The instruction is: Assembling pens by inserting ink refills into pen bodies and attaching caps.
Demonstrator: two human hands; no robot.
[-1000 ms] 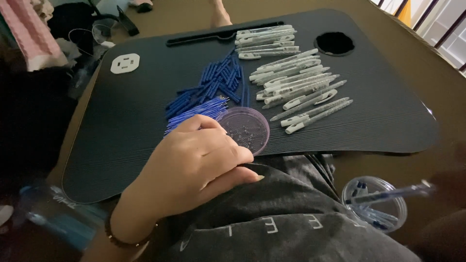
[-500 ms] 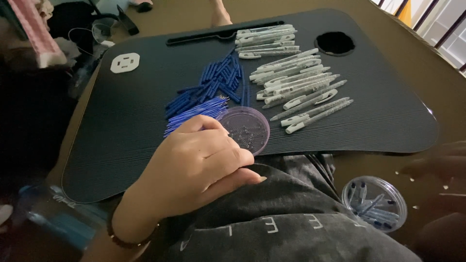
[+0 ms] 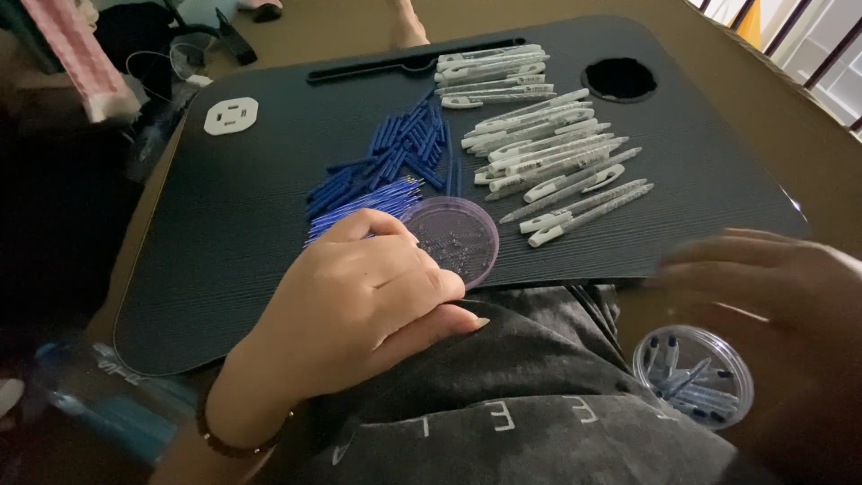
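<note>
My left hand (image 3: 355,301) rests on the near edge of a black lap desk (image 3: 233,207), fingers loosely curled and holding nothing, its fingertips beside a round purple lid (image 3: 453,241) with tiny bits in it. Just beyond lie thin blue refills (image 3: 364,199) and a heap of blue pen parts (image 3: 404,148). Clear white pen barrels (image 3: 548,153) lie in rows to the right. My right hand (image 3: 772,296), blurred with fingers spread, hovers over a round clear container (image 3: 693,377) with pen pieces, down beside my lap.
The desk has a round cup hole (image 3: 620,79) at its far right, a long slot (image 3: 413,63) along the back edge and a white socket-like plate (image 3: 231,116) at the left. A pink-and-white object (image 3: 81,63) and dark clutter sit off the desk's left side.
My right hand has come up from the lower right into view above the clear container. The pen seen sticking out of the container a second ago is gone. My left hand stayed put.
</note>
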